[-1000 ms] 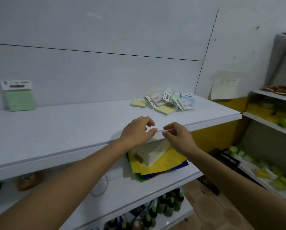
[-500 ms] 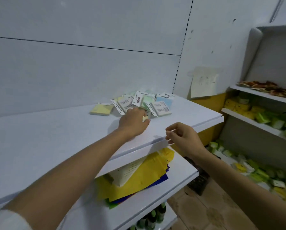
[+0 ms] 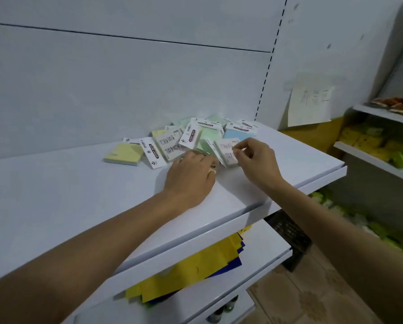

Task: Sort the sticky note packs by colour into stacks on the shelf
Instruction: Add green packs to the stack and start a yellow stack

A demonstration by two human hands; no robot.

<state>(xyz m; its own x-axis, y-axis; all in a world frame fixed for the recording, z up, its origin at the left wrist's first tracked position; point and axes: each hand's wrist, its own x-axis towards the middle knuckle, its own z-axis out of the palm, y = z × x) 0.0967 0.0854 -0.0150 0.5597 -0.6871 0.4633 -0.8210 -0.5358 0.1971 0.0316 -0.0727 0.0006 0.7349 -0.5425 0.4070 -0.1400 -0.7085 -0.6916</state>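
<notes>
Both hands at jumbled pile of sticky note packs (image 3: 196, 139), centre of frame, on white shelf (image 3: 79, 195).
Left hand (image 3: 191, 176) palm-down, fingers curled over yellowish pack (image 3: 211, 170) at pile's near edge.
Right hand (image 3: 256, 160) pinching corner of face-down pack (image 3: 226, 152), fingertips closed.
Lone yellow pack (image 3: 123, 154) just left of pile.

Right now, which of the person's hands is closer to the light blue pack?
Right. The right hand sits just below the light blue pack, fingers nearly reaching it; the left hand lies further left, at the pile's near edge.
</notes>
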